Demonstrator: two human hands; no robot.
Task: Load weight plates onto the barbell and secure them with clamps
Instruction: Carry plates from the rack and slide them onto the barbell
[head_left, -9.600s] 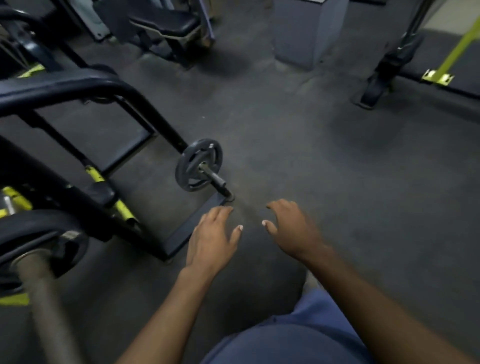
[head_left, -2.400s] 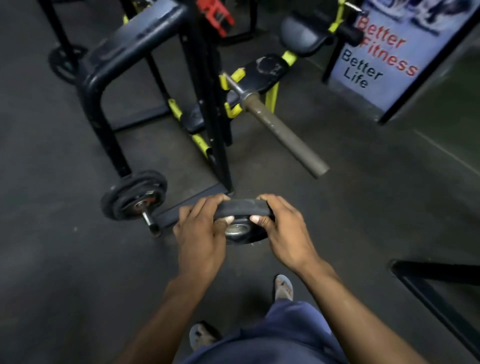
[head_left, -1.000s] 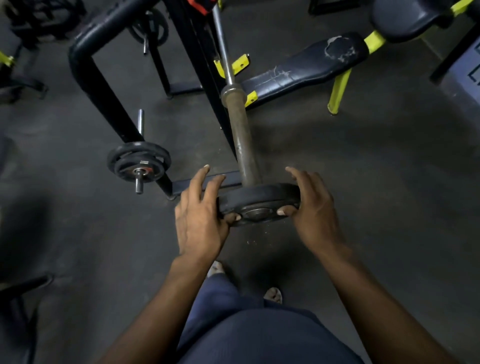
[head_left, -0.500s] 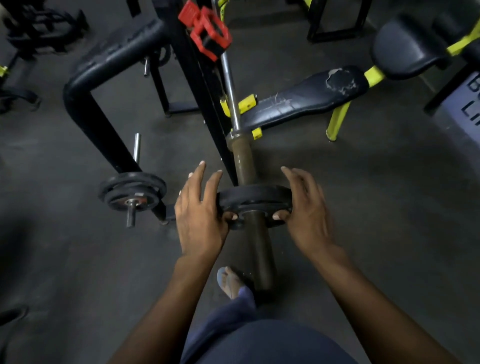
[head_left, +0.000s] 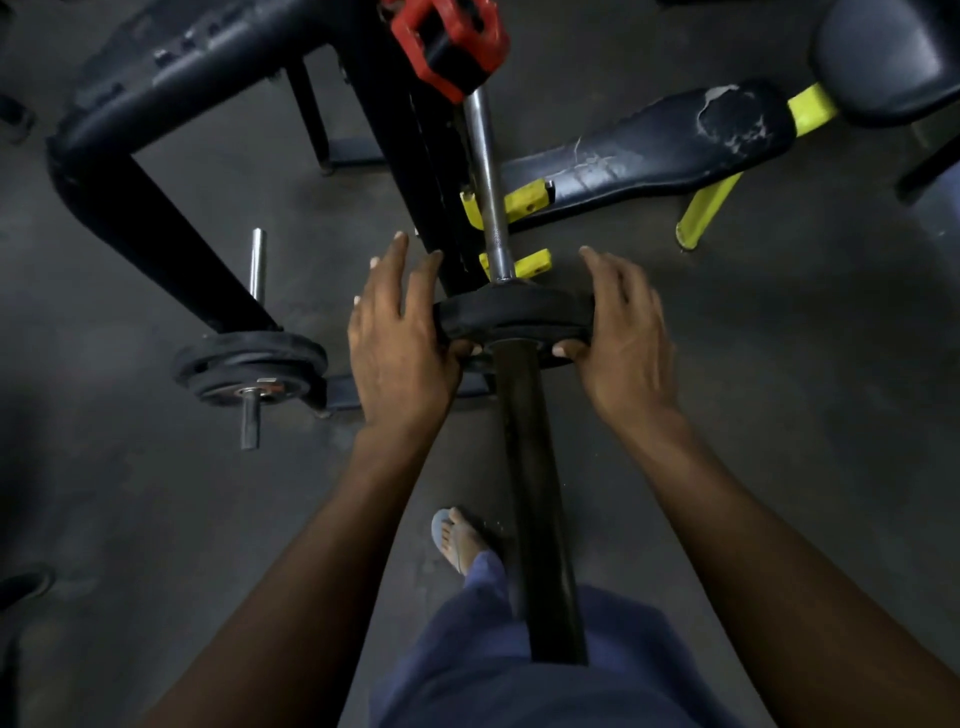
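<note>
i see a black plate (head_left: 514, 317) threaded on the bar (head_left: 540, 499), pushed far up the thick sleeve to where the thin chrome shaft begins. the sleeve runs from the plate toward me and ends over my blue-clad thigh.

my left hand (head_left: 400, 343) is on the plate's left edge: the thumb is tucked against the near face, the fingers (head_left: 392, 270) are straight and spread, reaching past the rim toward the rack. my right hand (head_left: 623, 338) holds the right edge, thumb on the near face, fingers (head_left: 618, 275) bent over the rim to the far side. so both hands hold the plate between thumb and fingers, the left more loosely.

at the far top, a red clamp (head_left: 447, 44) sits at the rack upright, just above the chrome shaft; i cannot tell if it is on the bar or on the rack. the black rack (head_left: 156, 171) stands to the left. low on it a peg (head_left: 249, 415) carries stored plates (head_left: 249, 364), well left of my left hand. to the far right lies a worn dark bench (head_left: 649, 150) with yellow legs. one foot in a sandal (head_left: 457, 540) stands on the dark floor (head_left: 779, 415) just left of the sleeve.
</note>
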